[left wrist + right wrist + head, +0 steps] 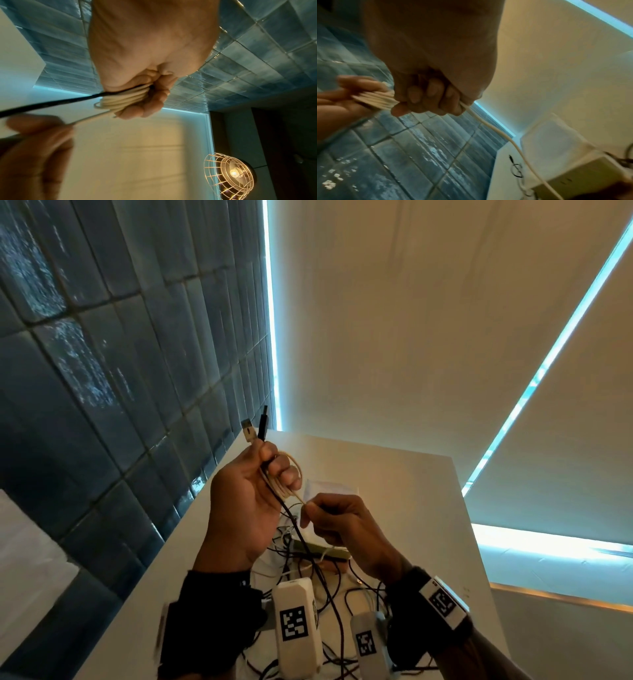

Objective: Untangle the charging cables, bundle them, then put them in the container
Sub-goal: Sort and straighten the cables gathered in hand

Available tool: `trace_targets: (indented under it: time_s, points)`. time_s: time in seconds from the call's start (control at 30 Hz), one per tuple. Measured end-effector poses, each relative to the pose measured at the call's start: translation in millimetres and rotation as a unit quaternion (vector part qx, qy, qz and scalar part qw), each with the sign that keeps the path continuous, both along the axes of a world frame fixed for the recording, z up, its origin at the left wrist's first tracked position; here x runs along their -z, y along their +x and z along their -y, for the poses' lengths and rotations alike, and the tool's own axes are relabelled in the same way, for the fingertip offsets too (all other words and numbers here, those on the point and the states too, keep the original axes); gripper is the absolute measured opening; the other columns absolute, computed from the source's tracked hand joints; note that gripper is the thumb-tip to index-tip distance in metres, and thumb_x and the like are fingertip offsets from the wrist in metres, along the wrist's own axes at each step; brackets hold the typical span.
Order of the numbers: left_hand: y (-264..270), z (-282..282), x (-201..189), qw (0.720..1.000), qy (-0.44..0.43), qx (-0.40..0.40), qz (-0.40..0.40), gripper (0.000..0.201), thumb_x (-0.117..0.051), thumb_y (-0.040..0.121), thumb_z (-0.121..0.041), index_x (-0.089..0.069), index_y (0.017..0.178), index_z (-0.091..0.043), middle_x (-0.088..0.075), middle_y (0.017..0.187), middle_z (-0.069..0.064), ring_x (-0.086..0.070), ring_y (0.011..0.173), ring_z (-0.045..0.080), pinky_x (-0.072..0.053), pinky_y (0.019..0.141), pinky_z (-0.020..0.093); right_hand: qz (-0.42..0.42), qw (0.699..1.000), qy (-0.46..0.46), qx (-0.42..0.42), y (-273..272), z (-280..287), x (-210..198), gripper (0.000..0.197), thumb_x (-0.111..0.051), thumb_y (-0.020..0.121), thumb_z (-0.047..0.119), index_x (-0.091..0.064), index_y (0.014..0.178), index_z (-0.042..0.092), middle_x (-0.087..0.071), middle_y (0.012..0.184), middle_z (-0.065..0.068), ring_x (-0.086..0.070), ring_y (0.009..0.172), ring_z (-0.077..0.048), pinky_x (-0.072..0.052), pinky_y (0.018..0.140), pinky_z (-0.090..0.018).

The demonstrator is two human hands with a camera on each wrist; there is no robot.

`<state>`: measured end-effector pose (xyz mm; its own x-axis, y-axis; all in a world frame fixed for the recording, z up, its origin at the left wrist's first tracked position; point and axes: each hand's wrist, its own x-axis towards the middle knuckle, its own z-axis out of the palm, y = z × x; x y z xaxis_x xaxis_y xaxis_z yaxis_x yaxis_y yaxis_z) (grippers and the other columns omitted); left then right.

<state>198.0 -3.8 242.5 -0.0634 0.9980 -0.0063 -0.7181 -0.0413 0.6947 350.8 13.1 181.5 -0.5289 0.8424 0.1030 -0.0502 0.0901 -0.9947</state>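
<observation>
My left hand [246, 501] clamps the coiled white cable [123, 100] and a black cable [262, 422], plugs upward, above the worktop [411, 501] so loops hold, while my right hand [342, 525] pinches its loose tail to feed another turn.

From my right wrist camera I see my right hand [433, 97] with fingers curled around a white cable [496, 129]. The cable runs down from my fist toward a pale box [573, 174] on the white table [503, 169]. My left hand [342, 94], blurred, holds a bundle of white cable loops [376, 100] just beside my knuckles. Blue wall tiles [402, 155] fill the background.
</observation>
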Motion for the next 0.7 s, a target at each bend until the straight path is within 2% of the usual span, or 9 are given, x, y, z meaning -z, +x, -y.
trace_targets:
  time_s: [0.07, 0.13, 0.2, 0.27, 0.33, 0.47, 0.53, 0.63, 0.7]
  points:
    - [-1.1, -0.4, 1.0, 1.0, 0.008, -0.006, -0.014, 0.034, -0.029, 0.1, -0.025, -0.043, 0.07, -0.018, -0.042, 0.058, -0.004, -0.037, 0.05, 0.01, -0.034, 0.054, 0.025, 0.014, 1.0, -0.027, 0.003, 2.4, -3.5, 16.2, 0.026, -0.047, 0.099, 0.008, -0.061, 0.077, 0.005, -0.046, 0.052, 0.013, -0.034, 0.047, -0.005, -0.03, 0.046, -0.014]
    - [-3.4, -1.0, 2.5, 0.999, 0.016, -0.013, -0.025, 0.034, -0.029, 0.1, -0.024, -0.042, 0.07, -0.018, -0.042, 0.058, -0.005, -0.033, 0.048, 0.009, -0.032, 0.051, 0.024, 0.036, 0.998, -0.056, 0.02, 4.2, -8.1, 35.9, 0.027, -0.046, 0.099, 0.004, -0.058, 0.076, 0.003, -0.05, 0.049, 0.015, -0.041, 0.044, 0.001, -0.034, 0.047, -0.01]
    - [-5.1, -1.1, 3.6, 0.999, 0.019, -0.017, -0.032, 0.034, -0.028, 0.101, -0.023, -0.042, 0.07, -0.018, -0.041, 0.057, -0.005, -0.032, 0.047, 0.009, -0.032, 0.049, 0.023, 0.059, 0.995, -0.065, 0.039, 6.0, -13.4, 58.1, 0.025, -0.046, 0.099, 0.003, -0.057, 0.076, 0.002, -0.052, 0.05, 0.015, -0.045, 0.046, 0.004, -0.037, 0.051, -0.011]
    - [-6.9, -1.0, 3.8, 0.999, 0.024, -0.021, -0.036, 0.035, -0.028, 0.101, -0.023, -0.042, 0.069, -0.018, -0.039, 0.057, -0.005, -0.031, 0.046, 0.008, -0.033, 0.047, 0.022, 0.081, 0.993, -0.07, 0.046, 7.0, -18.7, 80.8, 0.03, -0.049, 0.098, 0.005, -0.059, 0.07, 0.01, -0.053, 0.055, 0.013, -0.047, 0.051, -0.001, -0.039, 0.056, -0.017]
    - [-9.0, -0.2, 2.6, 0.998, 0.029, -0.026, -0.045, 0.036, -0.027, 0.101, -0.022, -0.042, 0.069, -0.018, -0.039, 0.057, -0.006, -0.031, 0.046, 0.008, -0.034, 0.046, 0.021, 0.125, 0.988, -0.079, 0.052, 6.9, -20.0, 97.2, 0.039, -0.051, 0.097, 0.009, -0.06, 0.062, 0.021, -0.054, 0.059, 0.012, -0.048, 0.054, 0.0, -0.039, 0.057, -0.015]
    - [-13.8, 2.2, 4.4, 0.997, 0.021, -0.042, -0.053, 0.038, -0.029, 0.101, -0.022, -0.044, 0.066, -0.019, -0.039, 0.057, -0.005, -0.031, 0.046, 0.009, -0.035, 0.046, 0.022, 0.21, 0.97, -0.101, 0.072, 6.6, -14.1, 120.6, 0.036, -0.052, 0.096, 0.011, -0.061, 0.063, 0.023, -0.053, 0.063, 0.007, -0.046, 0.058, -0.004, -0.04, 0.053, -0.012]
    - [-17.0, 2.4, 6.4, 0.997, 0.009, -0.05, -0.055, 0.04, -0.03, 0.101, -0.023, -0.045, 0.064, -0.019, -0.039, 0.057, -0.004, -0.031, 0.046, 0.009, -0.034, 0.046, 0.022, 0.243, 0.962, -0.093, 0.084, 4.8, -11.6, 123.3, 0.034, -0.053, 0.096, 0.012, -0.062, 0.066, 0.025, -0.054, 0.064, 0.008, -0.048, 0.056, 0.0, -0.041, 0.053, -0.011]
    - [-22.8, -0.5, 10.1, 0.995, -0.015, -0.062, -0.079, 0.036, -0.03, 0.101, -0.023, -0.042, 0.068, -0.017, -0.04, 0.056, -0.004, -0.031, 0.045, 0.008, -0.03, 0.045, 0.021, 0.222, 0.964, -0.068, 0.129, -1.0, -15.5, 111.8, 0.029, -0.056, 0.094, 0.014, -0.061, 0.066, 0.018, -0.055, 0.063, 0.009, -0.052, 0.048, 0.007, -0.039, 0.05, -0.01]
    - [-24.8, -3.4, 14.9, 0.992, -0.032, -0.069, -0.096, 0.035, -0.03, 0.101, -0.022, -0.042, 0.069, -0.017, -0.041, 0.055, -0.005, -0.031, 0.045, 0.008, -0.029, 0.045, 0.02, 0.163, 0.967, -0.07, 0.184, -5.7, -23.9, 95.9, 0.026, -0.056, 0.093, 0.011, -0.064, 0.069, 0.007, -0.055, 0.062, 0.005, -0.053, 0.049, 0.001, -0.039, 0.046, -0.012]
